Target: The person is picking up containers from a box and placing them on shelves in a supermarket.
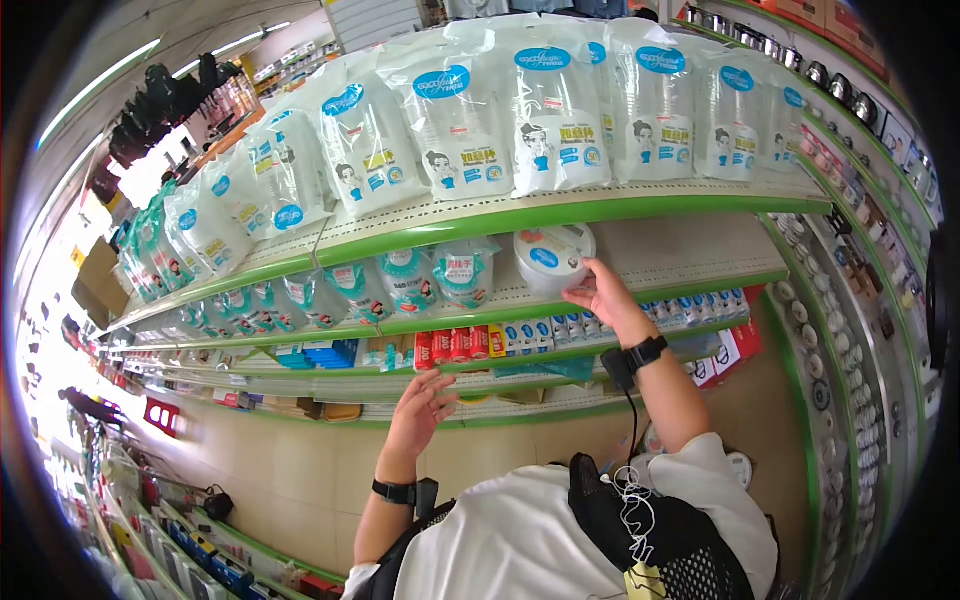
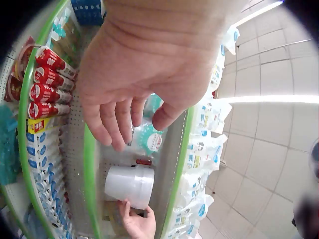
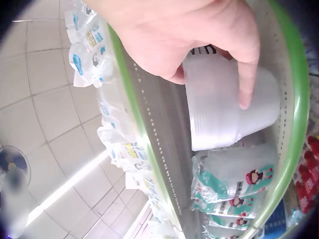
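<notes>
My right hand point(image 1: 606, 298) grips the side of a stack of nested translucent plastic bowls point(image 1: 545, 275) with a round printed lid or label on top. The stack is on the second shelf, just right of the bagged cups point(image 1: 463, 275). In the right wrist view, the right hand's thumb is by the rim and a finger point(image 3: 246, 84) lies along the bowls point(image 3: 214, 112). My left hand point(image 1: 420, 410) hangs in front of the lower shelves, holding nothing, its fingers loosely bent. Red canned goods point(image 1: 460, 345) are close behind it in the head view.
Tall bagged plastic cups point(image 1: 560, 120) fill the top shelf, whose green edge point(image 1: 560, 217) runs above the bowls. Small blue-and-white packs point(image 1: 640, 318) line the shelf below. Another shelf of metal goods point(image 1: 840, 85) stands at the right. A cable point(image 1: 633, 420) hangs from the right wrist camera.
</notes>
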Tool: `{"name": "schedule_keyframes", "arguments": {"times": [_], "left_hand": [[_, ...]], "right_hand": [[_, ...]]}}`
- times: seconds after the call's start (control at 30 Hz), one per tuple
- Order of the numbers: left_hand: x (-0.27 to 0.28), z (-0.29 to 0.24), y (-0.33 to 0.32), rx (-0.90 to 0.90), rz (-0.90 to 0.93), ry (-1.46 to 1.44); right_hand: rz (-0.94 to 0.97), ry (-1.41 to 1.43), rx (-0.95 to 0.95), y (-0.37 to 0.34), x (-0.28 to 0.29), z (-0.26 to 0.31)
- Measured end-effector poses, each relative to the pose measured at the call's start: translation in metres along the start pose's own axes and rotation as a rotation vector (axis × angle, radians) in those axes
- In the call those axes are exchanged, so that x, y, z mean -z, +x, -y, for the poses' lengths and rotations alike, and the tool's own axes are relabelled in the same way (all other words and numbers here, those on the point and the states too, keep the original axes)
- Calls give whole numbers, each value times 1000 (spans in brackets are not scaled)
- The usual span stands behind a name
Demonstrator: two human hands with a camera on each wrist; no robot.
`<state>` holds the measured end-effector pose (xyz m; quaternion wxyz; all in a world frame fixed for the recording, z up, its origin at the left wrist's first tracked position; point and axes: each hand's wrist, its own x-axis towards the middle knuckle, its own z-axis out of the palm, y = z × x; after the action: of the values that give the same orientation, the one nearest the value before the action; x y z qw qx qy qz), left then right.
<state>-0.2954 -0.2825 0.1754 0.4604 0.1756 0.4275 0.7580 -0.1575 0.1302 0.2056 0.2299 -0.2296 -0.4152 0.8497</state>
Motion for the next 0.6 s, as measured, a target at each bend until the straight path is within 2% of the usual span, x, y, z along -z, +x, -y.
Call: {"name": "schedule_keyframes", "arguments": {"times": [0.17,0.27,0.33,0.47,0.53,0.6], "left_hand": [[25,3,-46,-14,-220,-59],[55,2,-62,-34,-264,-65],[70,0,-71,-31,-288,-67],[98,-9,-95,-34,-317,-66],[115,-15,-109,-21,-337,-95],[137,-19,-122,-7,-356,-123]], "right_hand": [[1,0,-62,77,-4,-27],[8,-30,-25,104,-13,-43],[-111,-47,-1,109,-19,-40],[-229,-23,-103,82,-34,-36],[-263,-90,29,39,-35,-43],[-227,-126,51,8,-20,-60]]}}
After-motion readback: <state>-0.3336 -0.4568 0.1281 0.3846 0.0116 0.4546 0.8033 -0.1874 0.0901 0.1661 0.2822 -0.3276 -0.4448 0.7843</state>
